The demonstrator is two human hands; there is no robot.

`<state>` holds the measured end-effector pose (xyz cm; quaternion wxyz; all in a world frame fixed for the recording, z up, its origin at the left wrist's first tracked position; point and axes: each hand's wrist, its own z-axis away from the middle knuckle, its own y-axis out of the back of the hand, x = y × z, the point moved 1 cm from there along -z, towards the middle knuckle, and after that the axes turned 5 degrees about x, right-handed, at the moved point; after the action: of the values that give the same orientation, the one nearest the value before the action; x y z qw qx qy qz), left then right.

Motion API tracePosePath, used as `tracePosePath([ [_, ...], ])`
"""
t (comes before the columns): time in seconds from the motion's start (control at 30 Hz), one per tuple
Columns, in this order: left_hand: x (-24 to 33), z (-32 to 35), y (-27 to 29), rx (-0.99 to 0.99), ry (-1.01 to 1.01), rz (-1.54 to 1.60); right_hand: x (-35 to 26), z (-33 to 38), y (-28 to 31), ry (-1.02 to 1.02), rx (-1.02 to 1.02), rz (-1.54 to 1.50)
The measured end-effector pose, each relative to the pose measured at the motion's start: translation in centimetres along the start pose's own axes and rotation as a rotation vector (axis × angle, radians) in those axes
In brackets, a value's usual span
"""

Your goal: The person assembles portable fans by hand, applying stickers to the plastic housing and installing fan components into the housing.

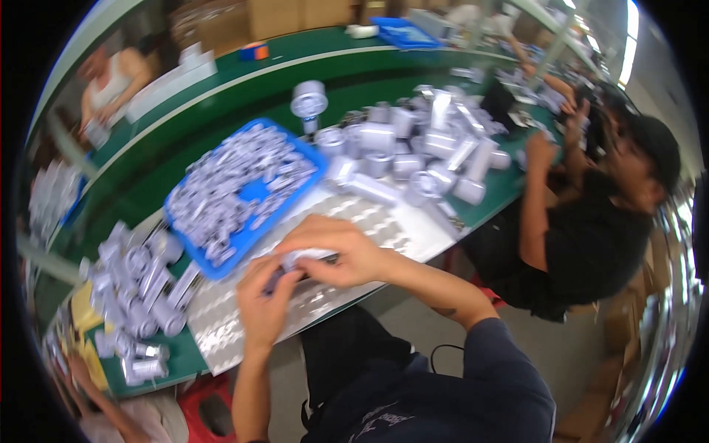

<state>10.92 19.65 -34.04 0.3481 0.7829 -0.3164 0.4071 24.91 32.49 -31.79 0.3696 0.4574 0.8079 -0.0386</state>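
Both of my hands meet over the near edge of the bench, closed on a small white plastic part (310, 255). My right hand (343, 249) wraps over it from the right. From the left, my left hand (260, 295) pinches its other end, where something darker shows between the fingers. Fingers cover most of the part, so its full shape is hidden. Just beyond my hands, a blue tray (255, 190) holds many small white pieces. Under my hands lies a shiny silvery sheet with a dimpled pattern (221, 328).
White cylindrical housings (377, 139) are heaped behind and right of the tray, and another heap (140, 288) lies at left. A white lamp-like piece (309, 100) stands upright behind the tray. A person in black (583, 229) sits close on my right; others work at left.
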Motion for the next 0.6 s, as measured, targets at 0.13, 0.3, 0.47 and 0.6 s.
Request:
tracePosePath([
  [0.13, 0.2, -1.2, 1.3, -0.153, -0.115, -0.154, -0.2, 1.1, 1.2, -0.003, -0.176, 0.016],
  [0.3, -0.8, -2.0, 1.3, -0.365, -0.229, -0.347, 1.0, 3.0, 0.1, -0.04, -0.239, 0.215],
  [0.47, -2.5, -1.2, 0.8, -0.341, -0.235, -0.313, 1.7, 5.0, -0.4, -0.196, -0.215, 0.32],
  [0.6, -3.2, -0.8, 0.8, -0.292, -0.158, -0.306, 1.0, 4.3, -1.1, -0.336, -0.18, 0.266],
])
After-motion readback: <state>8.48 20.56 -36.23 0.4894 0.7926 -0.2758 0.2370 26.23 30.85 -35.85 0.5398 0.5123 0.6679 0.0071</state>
